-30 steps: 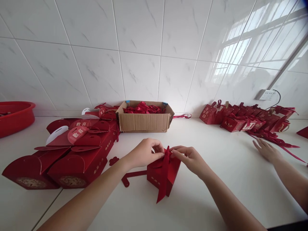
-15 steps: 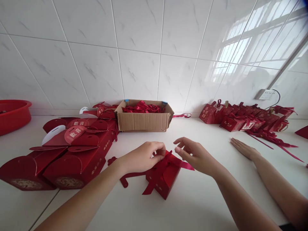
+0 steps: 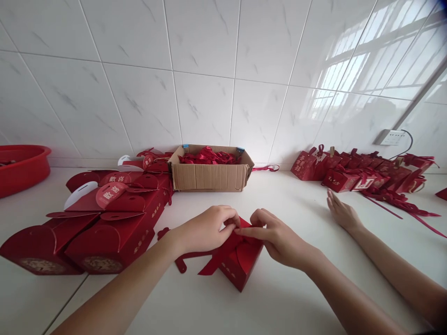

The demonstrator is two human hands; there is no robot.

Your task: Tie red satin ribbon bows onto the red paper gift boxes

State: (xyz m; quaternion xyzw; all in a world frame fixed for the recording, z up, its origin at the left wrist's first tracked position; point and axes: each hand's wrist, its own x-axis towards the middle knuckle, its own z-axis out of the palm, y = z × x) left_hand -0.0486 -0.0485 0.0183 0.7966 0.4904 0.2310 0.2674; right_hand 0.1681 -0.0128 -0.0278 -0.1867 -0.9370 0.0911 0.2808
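A small red gift box (image 3: 240,265) stands on the white table in front of me, with one corner towards me. A red ribbon (image 3: 211,264) lies over its top, one tail hanging down on the near left side. My left hand (image 3: 206,228) pinches the ribbon between thumb and fingers above the box. From the other side, my right hand (image 3: 284,236) closes on the ribbon, its index finger reaching to the left fingertips. The fingers cover the knot area. A flat red strip (image 3: 179,264) with rounded ends lies left of the box, partly behind my left wrist.
Larger red boxes (image 3: 115,242) stand in a group at left, a red basin (image 3: 26,170) beyond. A cardboard box (image 3: 209,177) of red ribbons sits against the wall. Small red boxes (image 3: 340,179) stand back right. Another person's hand (image 3: 344,211) rests on the table at right.
My right hand has moved left and down onto the ribbon, with its fingers closed. My left hand keeps its pinch. The other person's hand has turned up and shifted slightly left.
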